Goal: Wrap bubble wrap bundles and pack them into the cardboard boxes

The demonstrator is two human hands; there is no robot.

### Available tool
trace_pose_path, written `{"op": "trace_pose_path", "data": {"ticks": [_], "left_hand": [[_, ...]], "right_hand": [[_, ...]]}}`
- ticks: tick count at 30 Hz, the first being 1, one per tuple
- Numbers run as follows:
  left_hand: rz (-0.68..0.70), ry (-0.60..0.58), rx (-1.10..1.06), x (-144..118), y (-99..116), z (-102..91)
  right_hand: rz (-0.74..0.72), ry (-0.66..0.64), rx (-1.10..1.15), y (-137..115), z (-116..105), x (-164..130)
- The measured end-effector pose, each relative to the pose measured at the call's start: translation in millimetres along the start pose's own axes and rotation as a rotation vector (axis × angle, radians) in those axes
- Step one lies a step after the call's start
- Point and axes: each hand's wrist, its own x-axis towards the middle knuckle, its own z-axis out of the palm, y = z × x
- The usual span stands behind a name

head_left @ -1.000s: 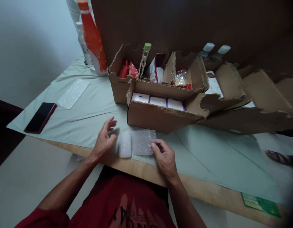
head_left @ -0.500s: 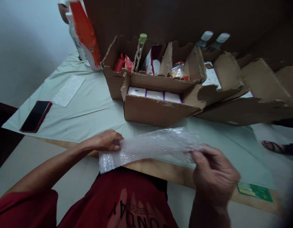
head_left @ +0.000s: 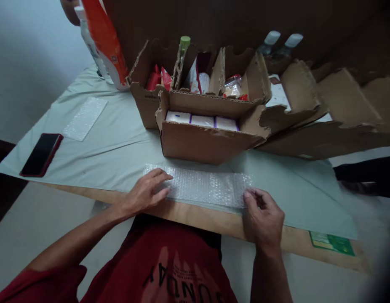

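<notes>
A clear strip of bubble wrap (head_left: 204, 185) lies flat along the front edge of the cloth-covered table. Over its left end rests my left hand (head_left: 149, 187), with fingers apart and not closed on the plastic. My right hand (head_left: 264, 214) pinches the strip's right end between thumb and fingers. Just behind the strip stands a cardboard box (head_left: 195, 145) holding white packs (head_left: 203, 121) with purple edges.
Behind is a row of cardboard compartments (head_left: 245, 101) with packets and bottles. At left lie a second bubble wrap piece (head_left: 86, 118) and a phone (head_left: 41, 155); an orange-and-white bottle (head_left: 111, 50) stands farther back. A person's dark-clothed leg (head_left: 368, 174) shows at right.
The bubble wrap has come down from the air and lies flat on the table. My left hand has loosened its grip and spread its fingers. The right hand has moved left.
</notes>
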Motion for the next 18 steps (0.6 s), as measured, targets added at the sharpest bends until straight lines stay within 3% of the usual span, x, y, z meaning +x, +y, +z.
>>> {"op": "trace_pose_path", "data": {"ticks": [3,5,7,9,12,14,18], "left_hand": [[-0.129,-0.076,-0.471,-7.9,16.9,6.8],[-0.217,-0.105,-0.713,-6.9,22.3,7.2],[-0.282,-0.089,-0.808,-3.0,20.2,7.4],[-0.324,0.013,-0.714,0.9,10.8,7.9],[-0.332,0.142,-0.379,3.5,-9.0,7.5],[-0.342,0.119,-0.141,3.2,-18.9,7.1],[-0.391,0.012,0.241,2.4,-22.6,8.9]], "right_hand": [[-0.179,-0.080,0.007,-49.6,11.3,-19.3],[-0.308,-0.267,0.093,-84.4,30.7,-33.7],[-0.420,-0.476,0.186,-108.8,50.6,-43.6],[-0.487,-0.588,0.245,-117.6,63.3,-46.2],[-0.573,-0.521,0.171,-106.6,69.9,-39.5],[-0.659,-0.472,0.002,-93.3,75.6,-34.1],[-0.763,-0.543,-0.332,-75.2,100.5,-31.3]]}}
